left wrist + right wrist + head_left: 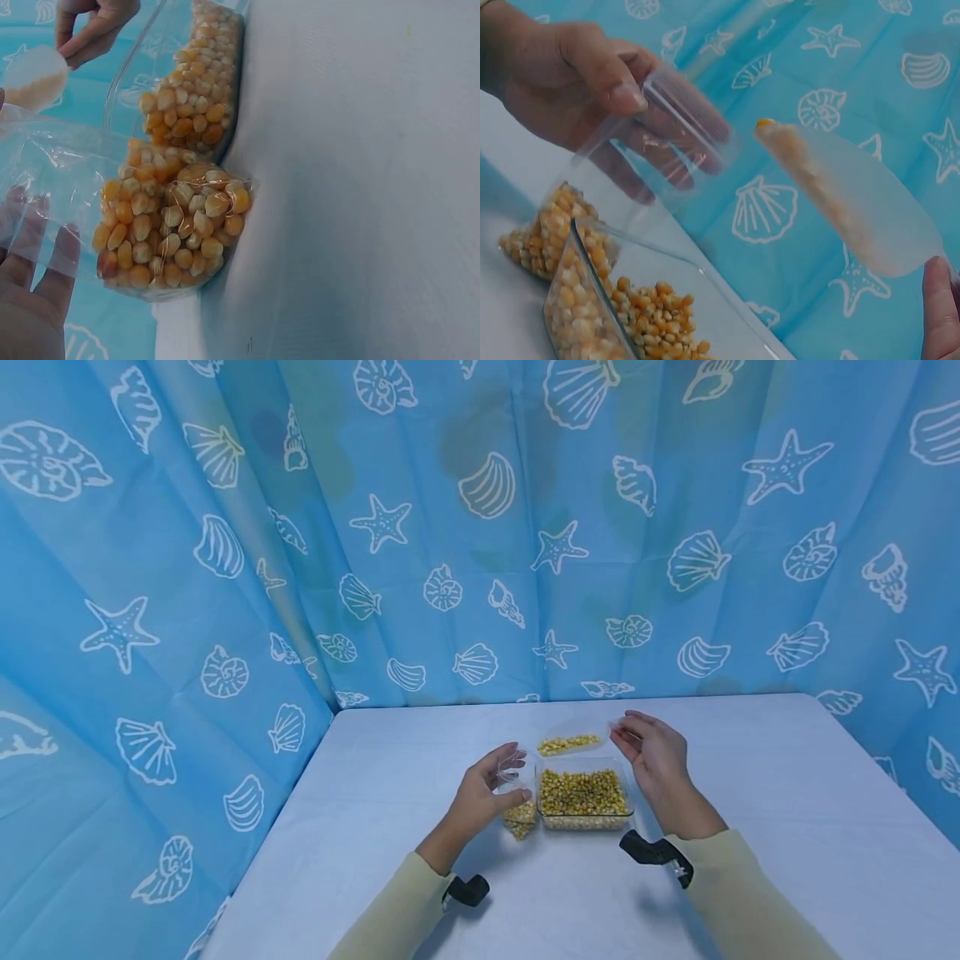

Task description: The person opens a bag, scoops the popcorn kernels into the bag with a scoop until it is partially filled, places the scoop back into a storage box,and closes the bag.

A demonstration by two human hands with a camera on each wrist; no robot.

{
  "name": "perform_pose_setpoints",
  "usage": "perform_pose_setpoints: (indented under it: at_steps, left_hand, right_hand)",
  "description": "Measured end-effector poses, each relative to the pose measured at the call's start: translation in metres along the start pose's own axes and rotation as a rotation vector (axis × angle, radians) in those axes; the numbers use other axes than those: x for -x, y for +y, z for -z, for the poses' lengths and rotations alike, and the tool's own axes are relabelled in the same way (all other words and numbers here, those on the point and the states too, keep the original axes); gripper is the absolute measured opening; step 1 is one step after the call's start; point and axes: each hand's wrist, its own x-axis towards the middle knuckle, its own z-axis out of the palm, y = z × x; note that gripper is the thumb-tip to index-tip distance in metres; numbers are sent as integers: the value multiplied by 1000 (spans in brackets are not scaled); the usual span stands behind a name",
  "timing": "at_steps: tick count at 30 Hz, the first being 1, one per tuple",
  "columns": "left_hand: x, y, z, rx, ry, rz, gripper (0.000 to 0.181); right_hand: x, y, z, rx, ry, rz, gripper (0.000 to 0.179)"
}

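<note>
My left hand (476, 789) holds a clear plastic bag (172, 225) by its upper part, thumb on the near side and fingers behind the film. Corn kernels fill the bag's bottom, which rests on the table. A translucent scoop (855, 195) carries a row of corn kernels; my right hand (654, 758) grips its handle end. In the head view the scoop is above the far rim of a glass container (630, 812). That container holds many corn kernels (583, 792) and stands just right of the bag.
A white-covered table (787, 827) lies under everything. Behind and to the left hangs a blue curtain (420, 635) printed with white shells and starfish. Black wrist mounts (468, 891) sit on both sleeves.
</note>
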Motion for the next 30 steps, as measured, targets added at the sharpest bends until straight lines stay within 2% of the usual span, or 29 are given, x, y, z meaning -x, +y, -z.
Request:
perform_pose_setpoints:
  at_steps: [8,15,30]
  left_hand:
    - [-3,-3,-3,5,-2,11,73]
    - [-4,-2,-5,49,-7,12,74]
    - [-8,-3,-12,61,28,54,76]
  right_hand:
    - [7,0,-10,-14,-41,22,25]
    - [9,5,-15,-10,-68,26,28]
    - [14,9,-18,36,-57,58,25]
